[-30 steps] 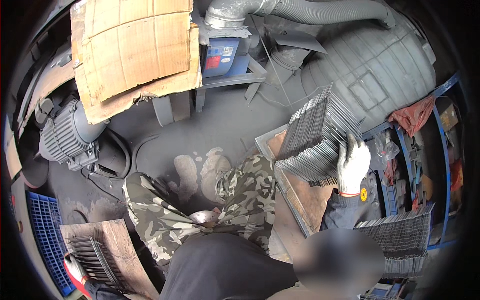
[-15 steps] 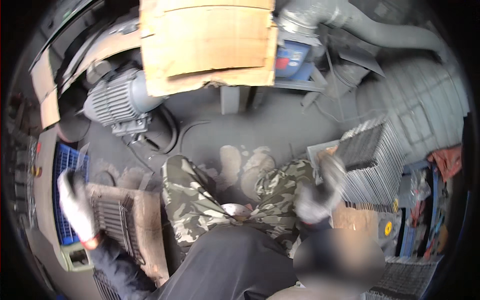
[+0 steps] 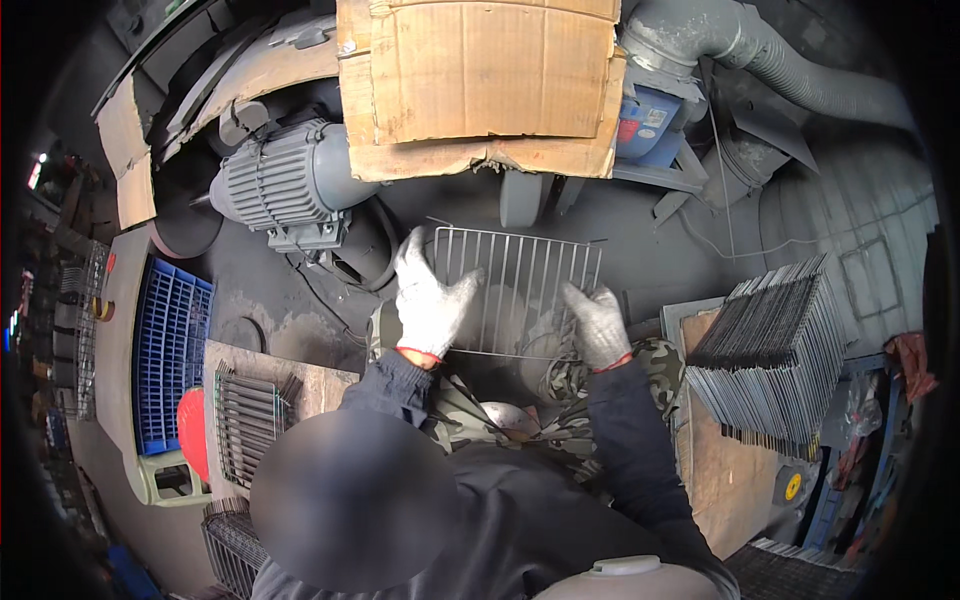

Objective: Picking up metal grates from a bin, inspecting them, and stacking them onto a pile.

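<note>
A rectangular metal wire rack point(image 3: 515, 290) with parallel bars is held up in front of my knees. My left hand point(image 3: 430, 305), in a whitish glove, has it by the left edge, thumb over the bars and fingers stretched along the outer side. At the opposite edge my right hand point(image 3: 600, 325), gloved in grey-white, grips the rack with the thumb toward the bars. To the right stands a tall stack of similar racks point(image 3: 770, 365) on a board. A smaller pile of dark racks point(image 3: 245, 420) lies on a board to my left.
Ahead is a grey electric motor point(image 3: 285, 180) beside a cardboard sheet point(image 3: 485, 80). A ribbed duct point(image 3: 790, 75) runs along the back right. At far left are a blue plastic crate point(image 3: 175, 355) and a red round object point(image 3: 192, 435). More racks point(image 3: 800, 570) lie at lower right.
Both hands have come inward from the side piles to the middle in front of my knees. The wire rack is now between them. The view has shifted slightly.
</note>
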Available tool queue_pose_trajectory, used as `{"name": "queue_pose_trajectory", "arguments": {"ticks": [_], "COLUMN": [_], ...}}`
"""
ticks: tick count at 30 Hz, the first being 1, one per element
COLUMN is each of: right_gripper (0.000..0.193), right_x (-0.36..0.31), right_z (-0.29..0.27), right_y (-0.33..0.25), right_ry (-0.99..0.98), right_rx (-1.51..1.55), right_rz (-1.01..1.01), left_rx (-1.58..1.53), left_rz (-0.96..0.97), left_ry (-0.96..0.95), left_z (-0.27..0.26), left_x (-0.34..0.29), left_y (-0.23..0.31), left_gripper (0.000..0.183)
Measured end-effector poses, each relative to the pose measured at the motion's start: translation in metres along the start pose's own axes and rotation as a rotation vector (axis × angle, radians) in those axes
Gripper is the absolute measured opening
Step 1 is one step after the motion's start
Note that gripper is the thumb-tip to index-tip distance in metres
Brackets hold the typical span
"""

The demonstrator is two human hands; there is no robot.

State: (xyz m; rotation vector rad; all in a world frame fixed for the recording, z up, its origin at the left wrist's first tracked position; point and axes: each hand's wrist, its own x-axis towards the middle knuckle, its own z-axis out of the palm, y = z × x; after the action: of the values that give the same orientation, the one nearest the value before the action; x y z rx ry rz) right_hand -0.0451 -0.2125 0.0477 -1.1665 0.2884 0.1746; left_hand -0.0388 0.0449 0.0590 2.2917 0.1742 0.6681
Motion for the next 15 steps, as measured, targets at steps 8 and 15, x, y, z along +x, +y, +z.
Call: {"name": "queue_pose_trajectory", "arguments": {"ticks": [8, 15], "right_gripper": [0.019, 0.017], "right_x": [0.031, 0.052], "right_z": [-0.059, -0.029], "right_y": [-0.006, 0.008], "right_ry": [0.147, 0.119], "right_rx": [-0.206, -0.261], "right_rz": [0.008, -0.039], "left_rx": [-1.052, -0.764], "left_rz": [-0.681, -0.625], "left_ry": [-0.647, -0.569], "left_z": [0.064, 0.049], "left_x": [0.004, 0.024], "left_y": [-0.004, -0.032], "left_gripper": [0.038, 0.028]}}
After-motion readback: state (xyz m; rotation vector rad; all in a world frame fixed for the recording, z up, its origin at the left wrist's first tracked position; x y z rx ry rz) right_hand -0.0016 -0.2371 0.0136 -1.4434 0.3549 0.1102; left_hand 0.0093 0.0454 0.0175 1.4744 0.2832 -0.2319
